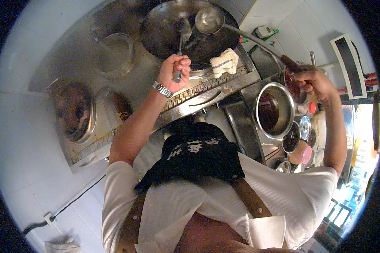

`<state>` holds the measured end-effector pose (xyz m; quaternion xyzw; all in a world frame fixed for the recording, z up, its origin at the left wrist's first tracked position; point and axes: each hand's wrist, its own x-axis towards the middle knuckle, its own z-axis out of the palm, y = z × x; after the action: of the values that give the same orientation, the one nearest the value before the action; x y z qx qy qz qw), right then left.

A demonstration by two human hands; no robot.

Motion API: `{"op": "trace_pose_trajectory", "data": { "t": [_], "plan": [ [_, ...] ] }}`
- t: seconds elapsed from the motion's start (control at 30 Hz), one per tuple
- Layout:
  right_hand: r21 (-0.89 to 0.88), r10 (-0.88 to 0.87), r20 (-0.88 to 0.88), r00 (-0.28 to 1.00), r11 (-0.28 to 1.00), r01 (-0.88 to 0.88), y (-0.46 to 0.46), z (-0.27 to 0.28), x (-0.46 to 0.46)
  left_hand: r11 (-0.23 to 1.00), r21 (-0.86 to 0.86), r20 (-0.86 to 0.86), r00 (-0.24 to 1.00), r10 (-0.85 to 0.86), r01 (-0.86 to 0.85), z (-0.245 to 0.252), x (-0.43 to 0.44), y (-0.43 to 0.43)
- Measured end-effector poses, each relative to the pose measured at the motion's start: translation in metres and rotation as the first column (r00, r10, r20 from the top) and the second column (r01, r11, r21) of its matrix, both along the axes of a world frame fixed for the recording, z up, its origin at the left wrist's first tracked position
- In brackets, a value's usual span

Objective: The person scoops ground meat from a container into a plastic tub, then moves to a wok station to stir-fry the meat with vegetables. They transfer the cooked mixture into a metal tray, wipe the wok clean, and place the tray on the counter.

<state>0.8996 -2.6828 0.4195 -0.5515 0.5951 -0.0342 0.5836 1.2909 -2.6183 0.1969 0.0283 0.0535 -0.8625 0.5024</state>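
Observation:
My left hand (174, 72), with a metal watch at the wrist, is closed round the handle of a metal utensil (184, 30) whose blurred head is inside a large dark wok (164, 38). My right hand (315, 83) grips the wooden end of a long-handled metal ladle (210, 20). The ladle's round bowl hangs over the right part of the wok. A folded white cloth with dark stripes (224, 63) lies at the wok's near right edge. What the wok holds is hard to tell.
Left of the wok, steam blurs a round pot (117, 53); a metal pan (77, 114) sits farther left. A steel pot with dark liquid (274, 110) stands at right, beside several jars and bowls, one with a pink lid (306, 155). The metal stove edge (205, 99) runs before me.

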Motion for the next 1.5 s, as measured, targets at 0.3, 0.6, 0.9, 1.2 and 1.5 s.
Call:
{"op": "trace_pose_trajectory", "data": {
  "t": [0.3,0.6,0.9,1.2,1.5],
  "plan": [
    [-0.558,0.032,-0.693,0.721,0.609,-0.563,-0.039,0.018,-0.03,0.999,0.04,-0.386,0.922,-0.012,0.03,0.008,0.024,0.023],
    [-0.674,0.251,-0.472,0.845,0.516,-0.529,-0.052,-0.022,0.095,0.969,0.246,-0.118,0.993,0.021,0.009,0.012,0.0,0.043],
    [-0.731,0.375,-0.351,0.858,0.463,-0.501,-0.04,-0.047,0.217,0.939,0.34,0.299,0.952,-0.067,-0.041,-0.001,-0.022,0.054],
    [-0.307,0.326,0.06,0.944,0.906,-0.293,-0.035,-0.102,0.287,0.983,0.165,0.555,0.817,-0.156,0.076,0.002,-0.015,0.072],
    [-0.61,0.629,-0.183,0.755,0.53,-0.589,0.017,-0.19,0.415,0.989,0.147,0.67,0.734,-0.109,0.013,0.008,-0.008,0.081]
  ]
}}
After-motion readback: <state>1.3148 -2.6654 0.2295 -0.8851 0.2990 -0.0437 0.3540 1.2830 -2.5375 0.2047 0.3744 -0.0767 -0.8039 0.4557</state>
